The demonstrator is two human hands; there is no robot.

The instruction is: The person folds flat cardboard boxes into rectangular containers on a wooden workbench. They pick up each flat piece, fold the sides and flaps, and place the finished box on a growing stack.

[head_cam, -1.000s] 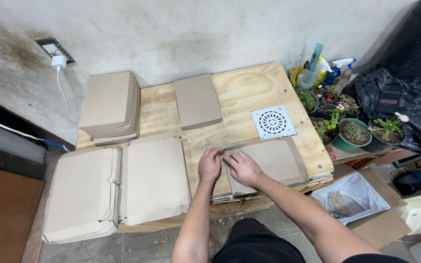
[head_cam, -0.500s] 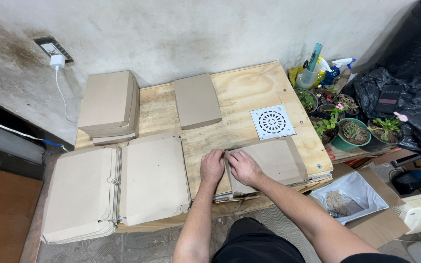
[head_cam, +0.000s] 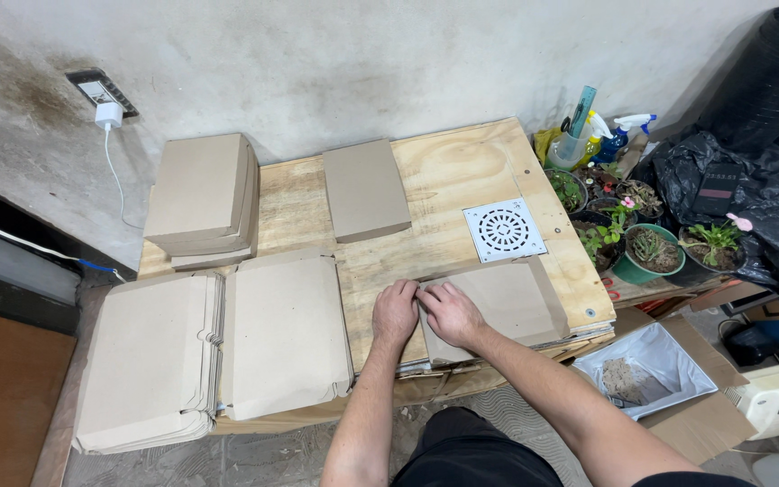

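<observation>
Hands — left hand [head_cam: 395,313], right hand [head_cam: 450,313] — press flat cardboard sheet [head_cam: 507,298].

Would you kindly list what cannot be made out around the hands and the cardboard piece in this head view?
- Fingertips of the left hand and right hand: curled on the left edge of the flat cardboard piece, so the grip is unclear.
- What lies beneath that piece: covered by it.
- Contents of the white tray: too small to identify.
- Sheet count in the flat cardboard stacks: edges too fine.
</observation>
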